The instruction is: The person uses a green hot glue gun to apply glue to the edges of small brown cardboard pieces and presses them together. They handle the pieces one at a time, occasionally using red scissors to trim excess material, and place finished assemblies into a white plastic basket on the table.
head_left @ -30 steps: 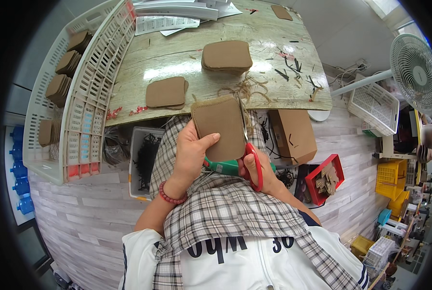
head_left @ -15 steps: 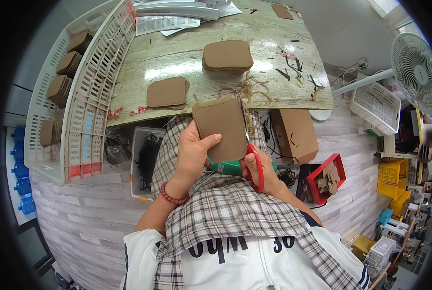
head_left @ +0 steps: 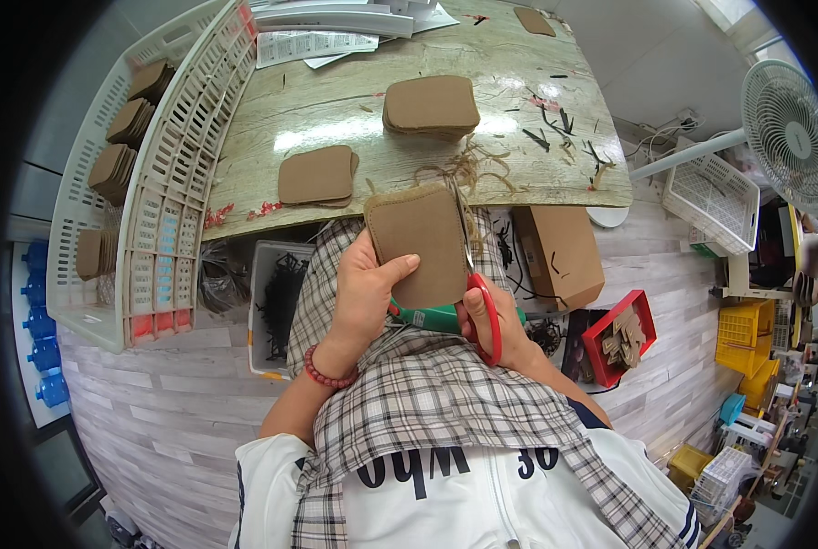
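Between thumb and fingers, my left hand (head_left: 363, 284) grips a brown rounded patch (head_left: 415, 245) with stitching along its border. My right hand (head_left: 498, 325) is closed round the red handles of a pair of scissors (head_left: 485, 306). The blades point away from me along the patch's right edge. Behind the patch, a green object (head_left: 436, 317) lies across my lap, partly hidden. On the table just beyond my hands are a small pile of brown patches (head_left: 315, 176) and a taller stack (head_left: 431, 105). Curly tan trimmings (head_left: 468, 169) lie beside the blade tips.
A white plastic crate (head_left: 175, 174) with brown pieces stands at left. Papers (head_left: 335, 27) and black scraps (head_left: 560, 128) lie on the table (head_left: 335, 110). Below it are a white bin (head_left: 256, 311), a cardboard box (head_left: 564, 256) and a red box (head_left: 651, 320). A fan (head_left: 793, 128) stands at right.
Hardly anything differs. The patch and the scissors stay almost in the same place, with the patch's top edge tipped very slightly.
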The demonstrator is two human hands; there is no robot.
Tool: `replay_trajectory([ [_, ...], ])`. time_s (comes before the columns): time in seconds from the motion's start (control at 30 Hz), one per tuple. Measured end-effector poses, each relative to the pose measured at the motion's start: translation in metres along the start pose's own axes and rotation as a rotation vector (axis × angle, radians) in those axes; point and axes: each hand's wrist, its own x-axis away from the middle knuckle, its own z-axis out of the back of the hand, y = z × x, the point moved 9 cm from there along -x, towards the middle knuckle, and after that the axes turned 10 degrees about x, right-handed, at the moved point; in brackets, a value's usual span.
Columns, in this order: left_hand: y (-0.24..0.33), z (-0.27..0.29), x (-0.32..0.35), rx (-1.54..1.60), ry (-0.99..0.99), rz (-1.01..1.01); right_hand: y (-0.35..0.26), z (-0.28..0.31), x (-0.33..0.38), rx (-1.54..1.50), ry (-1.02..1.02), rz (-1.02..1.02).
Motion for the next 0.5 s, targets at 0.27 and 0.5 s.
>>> replay_trajectory([
  [0.27, 0.0028, -0.0008, 0.0012, -0.023, -0.001, -0.001, 0.0038, 0.0018, -0.0008, -0.031, 0.030, 0.013],
  [0.5, 0.0045, -0.0008, 0.0022, -0.022, -0.009, 0.008, 0.0047, 0.0022, 0.0006, -0.014, 0.028, 0.017],
])
